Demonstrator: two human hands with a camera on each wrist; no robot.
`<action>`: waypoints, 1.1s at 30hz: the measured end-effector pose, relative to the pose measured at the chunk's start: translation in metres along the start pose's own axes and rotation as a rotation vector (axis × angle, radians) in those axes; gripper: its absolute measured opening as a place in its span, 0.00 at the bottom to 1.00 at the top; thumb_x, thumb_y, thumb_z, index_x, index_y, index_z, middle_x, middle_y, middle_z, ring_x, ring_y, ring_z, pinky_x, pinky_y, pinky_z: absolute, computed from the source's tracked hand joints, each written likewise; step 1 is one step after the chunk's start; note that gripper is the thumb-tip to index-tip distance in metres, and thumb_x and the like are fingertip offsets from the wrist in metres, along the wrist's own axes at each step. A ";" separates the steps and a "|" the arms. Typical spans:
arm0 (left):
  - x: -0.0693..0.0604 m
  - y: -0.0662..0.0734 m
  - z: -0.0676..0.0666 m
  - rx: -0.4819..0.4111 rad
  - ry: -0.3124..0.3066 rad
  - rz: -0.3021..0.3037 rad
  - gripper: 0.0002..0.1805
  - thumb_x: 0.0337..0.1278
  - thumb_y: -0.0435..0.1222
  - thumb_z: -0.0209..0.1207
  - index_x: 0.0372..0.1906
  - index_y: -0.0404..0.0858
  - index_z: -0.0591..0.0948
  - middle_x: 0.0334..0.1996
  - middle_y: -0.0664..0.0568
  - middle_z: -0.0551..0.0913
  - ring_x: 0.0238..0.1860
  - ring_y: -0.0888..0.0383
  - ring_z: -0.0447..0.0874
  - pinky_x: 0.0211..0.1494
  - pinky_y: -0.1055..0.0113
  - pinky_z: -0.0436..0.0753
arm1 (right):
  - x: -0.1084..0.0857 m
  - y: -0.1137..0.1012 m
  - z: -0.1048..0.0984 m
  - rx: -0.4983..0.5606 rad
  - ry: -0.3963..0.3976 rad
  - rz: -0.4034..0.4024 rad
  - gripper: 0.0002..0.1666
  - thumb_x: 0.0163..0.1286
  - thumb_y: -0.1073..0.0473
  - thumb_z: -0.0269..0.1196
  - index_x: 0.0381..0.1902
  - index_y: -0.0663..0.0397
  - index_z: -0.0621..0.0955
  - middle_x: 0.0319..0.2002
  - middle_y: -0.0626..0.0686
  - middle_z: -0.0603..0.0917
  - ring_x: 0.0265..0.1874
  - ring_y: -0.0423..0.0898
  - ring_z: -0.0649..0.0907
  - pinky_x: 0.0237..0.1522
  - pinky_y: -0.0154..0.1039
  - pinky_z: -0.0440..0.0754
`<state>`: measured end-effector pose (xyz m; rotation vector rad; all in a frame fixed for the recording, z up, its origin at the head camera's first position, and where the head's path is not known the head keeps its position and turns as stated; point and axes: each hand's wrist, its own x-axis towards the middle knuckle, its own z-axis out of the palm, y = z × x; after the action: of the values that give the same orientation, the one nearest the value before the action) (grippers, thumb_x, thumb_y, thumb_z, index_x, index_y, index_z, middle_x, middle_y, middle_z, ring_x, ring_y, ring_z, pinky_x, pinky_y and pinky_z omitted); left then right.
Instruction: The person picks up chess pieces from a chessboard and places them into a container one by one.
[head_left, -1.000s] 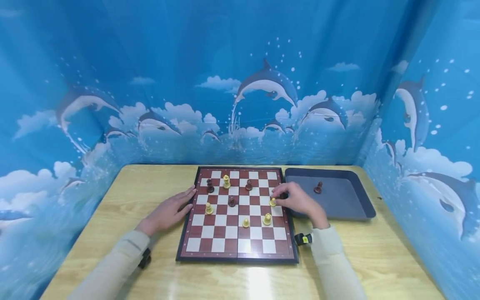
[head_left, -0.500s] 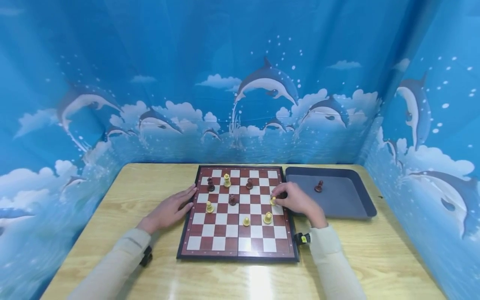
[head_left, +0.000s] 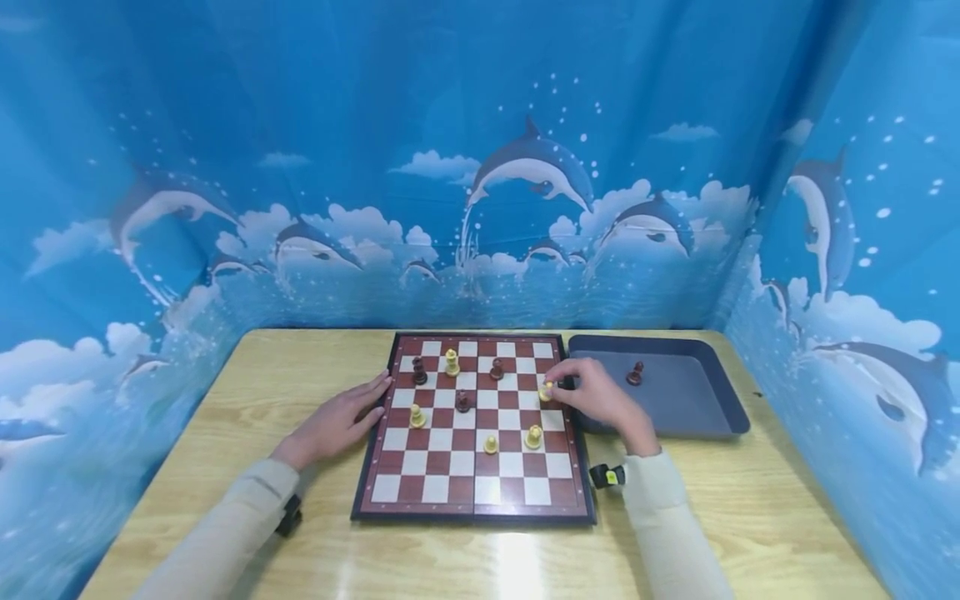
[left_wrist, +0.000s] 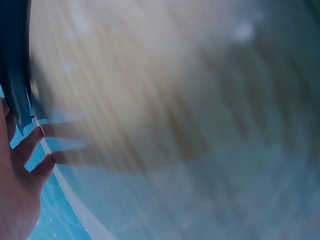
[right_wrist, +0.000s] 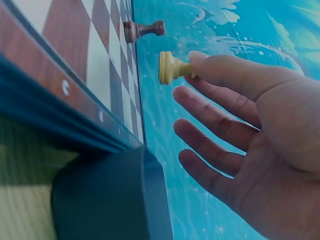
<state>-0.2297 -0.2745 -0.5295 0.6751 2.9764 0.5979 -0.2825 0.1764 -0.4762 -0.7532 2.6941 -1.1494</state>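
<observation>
I'm pinching a yellow chess piece with right grip over right side of chessboard; left grip resting unclenched at its left edge.

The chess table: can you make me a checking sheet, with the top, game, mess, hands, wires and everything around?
Surface: pale wood-grain table, shiny near the front.
Job's things: brown-and-white checkered chessboard with four yellow chess pieces and three brown chess pieces standing on it; dark grey rectangular tray beside it, with a fourth brown chess piece in it.
Clutter: small dark speck near the table's right edge, too small to identify.
Hands: left hand rests at the board's left edge; right hand pinches a fifth yellow chess piece, clear of the board.
Cables: nothing seen.
Surroundings: blue dolphin-print cloth.
</observation>
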 end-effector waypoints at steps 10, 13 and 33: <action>-0.003 -0.005 0.002 0.017 0.003 0.005 0.34 0.80 0.54 0.43 0.81 0.43 0.57 0.81 0.50 0.54 0.77 0.42 0.61 0.77 0.43 0.65 | -0.009 0.004 -0.013 0.007 0.055 0.038 0.11 0.69 0.62 0.68 0.48 0.59 0.88 0.53 0.58 0.87 0.60 0.61 0.81 0.67 0.64 0.73; -0.001 -0.005 0.002 0.012 0.007 0.000 0.34 0.80 0.54 0.43 0.81 0.44 0.57 0.81 0.52 0.54 0.77 0.42 0.61 0.77 0.43 0.65 | -0.011 0.005 -0.019 0.010 0.077 0.054 0.13 0.70 0.62 0.68 0.51 0.59 0.87 0.56 0.59 0.86 0.63 0.62 0.79 0.67 0.65 0.73; 0.001 0.002 0.000 0.032 -0.024 -0.028 0.34 0.81 0.54 0.41 0.81 0.45 0.55 0.82 0.51 0.53 0.78 0.43 0.59 0.77 0.43 0.64 | -0.027 0.019 -0.046 0.060 0.185 0.081 0.15 0.74 0.59 0.65 0.54 0.60 0.85 0.57 0.60 0.85 0.62 0.62 0.79 0.67 0.65 0.73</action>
<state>-0.2298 -0.2725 -0.5293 0.6371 2.9735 0.5383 -0.2802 0.2304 -0.4596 -0.5481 2.7925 -1.3345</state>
